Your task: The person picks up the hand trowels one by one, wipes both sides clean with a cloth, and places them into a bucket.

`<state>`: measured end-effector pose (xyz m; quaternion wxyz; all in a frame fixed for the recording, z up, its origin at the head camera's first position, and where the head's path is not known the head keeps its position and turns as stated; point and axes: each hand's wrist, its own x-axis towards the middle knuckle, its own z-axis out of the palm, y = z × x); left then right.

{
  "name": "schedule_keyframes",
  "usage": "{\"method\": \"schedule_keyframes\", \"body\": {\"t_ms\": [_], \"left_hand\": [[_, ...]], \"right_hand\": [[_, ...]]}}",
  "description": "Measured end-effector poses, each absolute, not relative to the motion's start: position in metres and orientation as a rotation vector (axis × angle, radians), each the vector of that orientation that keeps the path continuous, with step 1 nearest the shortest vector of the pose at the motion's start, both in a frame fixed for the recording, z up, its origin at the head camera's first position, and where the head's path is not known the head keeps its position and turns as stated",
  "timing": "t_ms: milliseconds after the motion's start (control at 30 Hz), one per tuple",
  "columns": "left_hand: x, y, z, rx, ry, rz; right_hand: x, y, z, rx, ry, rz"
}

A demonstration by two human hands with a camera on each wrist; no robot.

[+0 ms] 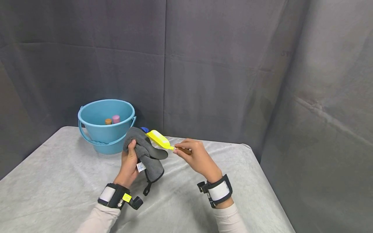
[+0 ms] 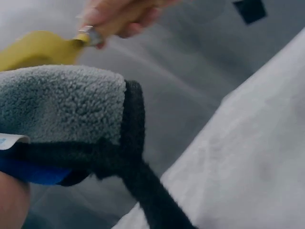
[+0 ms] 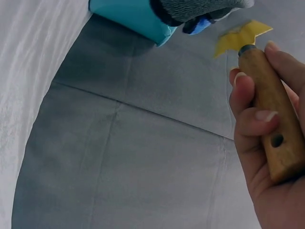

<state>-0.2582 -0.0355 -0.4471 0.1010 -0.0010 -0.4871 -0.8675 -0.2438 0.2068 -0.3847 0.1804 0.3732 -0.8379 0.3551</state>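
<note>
In the head view my left hand [image 1: 129, 165] grips a grey fleecy cloth [image 1: 140, 142] with dark edging, a white tag and a hanging loop. A blue piece [image 1: 144, 129] shows behind the cloth; its kind is hidden. My right hand [image 1: 201, 158] holds a small garden trowel [image 1: 158, 139] by its wooden handle [image 3: 271, 114], fingers curled round it in the right wrist view. The yellow blade points left, its tip at the cloth's upper edge; whether they touch I cannot tell. The left wrist view shows the cloth [image 2: 62, 105] close up, with the trowel's blurred yellow blade [image 2: 40, 50] behind it.
A light-blue bucket [image 1: 99, 132] with its handle hanging down stands at the table's back left. Inside it are an orange item [image 1: 108, 121] and a pink item [image 1: 116, 119]. Pale cloth covers the table [image 1: 58, 187]; grey curtains [image 1: 215, 81] rise behind and at the sides.
</note>
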Motion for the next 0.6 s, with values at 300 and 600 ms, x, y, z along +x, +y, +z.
{"method": "schedule_keyframes", "body": {"t_ms": [300,600], "left_hand": [[-0.253,-0.016,-0.458,-0.090,-1.587,-2.610],[-0.245,0.002,-0.462,-0.188,-1.678,-2.628]], "right_hand": [[-0.244,0.205,-0.384,1.025,-2.311,1.032],[-0.245,0.202,-0.385,1.051,-2.299,1.045]]}}
